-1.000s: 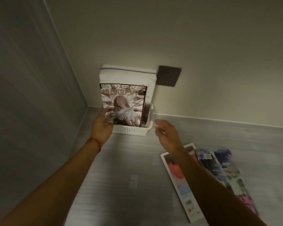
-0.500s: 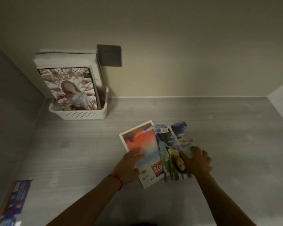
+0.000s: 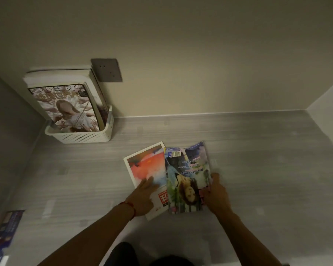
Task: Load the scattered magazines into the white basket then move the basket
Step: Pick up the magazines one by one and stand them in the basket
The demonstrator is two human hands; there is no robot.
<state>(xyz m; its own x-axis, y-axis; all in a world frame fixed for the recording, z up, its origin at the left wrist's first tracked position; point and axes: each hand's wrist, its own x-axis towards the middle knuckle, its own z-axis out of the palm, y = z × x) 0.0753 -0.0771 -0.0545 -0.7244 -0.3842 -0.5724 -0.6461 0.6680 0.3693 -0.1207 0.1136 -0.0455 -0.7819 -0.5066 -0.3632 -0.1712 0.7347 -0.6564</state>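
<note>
My left hand [image 3: 142, 198] lies flat, fingers spread, on the white-bordered magazine with the red-orange cover [image 3: 146, 169]; my right hand [image 3: 216, 194] grips the right edge of the glossy magazine with the blue and green cover [image 3: 186, 173], which overlaps the first; both lie on the grey wood-grain floor [image 3: 258, 160], near and to the right of the white perforated plastic basket [image 3: 85, 136]; that basket sits in the corner, magazines standing upright in it; a blue leaflet [image 3: 7, 227] lies well in front of it.
</note>
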